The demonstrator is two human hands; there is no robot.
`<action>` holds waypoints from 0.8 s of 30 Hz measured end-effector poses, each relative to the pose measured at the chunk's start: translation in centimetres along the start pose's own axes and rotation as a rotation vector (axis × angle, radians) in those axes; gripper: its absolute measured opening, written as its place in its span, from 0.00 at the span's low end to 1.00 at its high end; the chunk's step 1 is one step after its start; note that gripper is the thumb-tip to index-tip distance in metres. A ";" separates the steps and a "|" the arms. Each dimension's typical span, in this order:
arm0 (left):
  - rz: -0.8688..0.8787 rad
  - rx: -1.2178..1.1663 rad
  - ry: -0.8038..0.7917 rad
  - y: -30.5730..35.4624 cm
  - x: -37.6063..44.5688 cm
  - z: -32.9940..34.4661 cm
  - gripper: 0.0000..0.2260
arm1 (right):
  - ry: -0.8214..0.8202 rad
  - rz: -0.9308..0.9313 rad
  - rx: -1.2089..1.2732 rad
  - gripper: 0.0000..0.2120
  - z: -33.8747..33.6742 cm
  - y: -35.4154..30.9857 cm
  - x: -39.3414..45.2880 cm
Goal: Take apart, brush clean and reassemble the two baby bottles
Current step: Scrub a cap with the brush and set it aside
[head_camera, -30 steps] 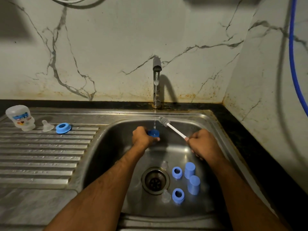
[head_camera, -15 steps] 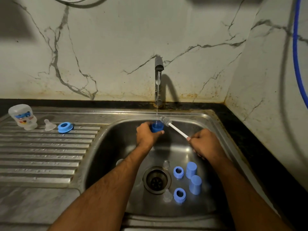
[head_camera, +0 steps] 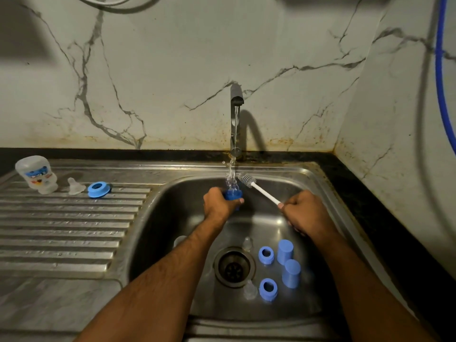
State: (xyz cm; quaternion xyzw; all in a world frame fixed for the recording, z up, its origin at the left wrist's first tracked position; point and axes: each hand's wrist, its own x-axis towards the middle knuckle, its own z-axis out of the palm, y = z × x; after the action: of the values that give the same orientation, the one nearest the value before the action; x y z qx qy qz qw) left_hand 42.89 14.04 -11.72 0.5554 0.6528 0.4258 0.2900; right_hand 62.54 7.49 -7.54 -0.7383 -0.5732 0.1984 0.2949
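My left hand [head_camera: 218,203] grips a blue bottle cap [head_camera: 233,195] upright under the running tap; water splashes into it. My right hand [head_camera: 304,213] holds a white-handled bottle brush [head_camera: 256,187], its bristle head just right of the stream. In the sink lie two blue collar rings [head_camera: 266,254] [head_camera: 267,288], two blue caps [head_camera: 285,251] [head_camera: 291,272] and clear teats [head_camera: 247,243] [head_camera: 250,290]. On the drainboard an upturned clear bottle [head_camera: 37,175], a teat [head_camera: 74,186] and a blue ring [head_camera: 98,189] stand in a row.
The tap [head_camera: 236,119] stands at the back of the steel sink [head_camera: 308,174], with the drain [head_camera: 234,266] in the basin's middle. A ribbed drainboard [head_camera: 61,230] lies to the left. A marble wall rises behind, and a blue hose [head_camera: 441,70] hangs at the right.
My left hand has raised the blue cap into the water stream, and water now splashes out of it. The brush stayed beside the stream.
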 end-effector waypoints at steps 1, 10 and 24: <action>0.000 -0.007 0.002 -0.1 0.0 0.1 0.19 | 0.003 -0.001 -0.008 0.20 0.0 0.0 0.0; -0.050 -0.134 -0.027 0.2 -0.2 -0.1 0.22 | -0.055 0.005 -0.061 0.19 -0.3 -0.4 -0.6; -0.096 -0.108 0.084 1.7 -1.0 -4.3 0.21 | -0.195 0.072 -0.288 0.13 0.9 -2.6 -3.4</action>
State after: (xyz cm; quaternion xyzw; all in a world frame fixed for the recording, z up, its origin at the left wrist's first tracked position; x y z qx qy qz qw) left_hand 40.27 12.14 -8.34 0.4887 0.6663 0.4689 0.3121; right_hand 59.18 4.83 -6.66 -0.7702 -0.5948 0.1952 0.1221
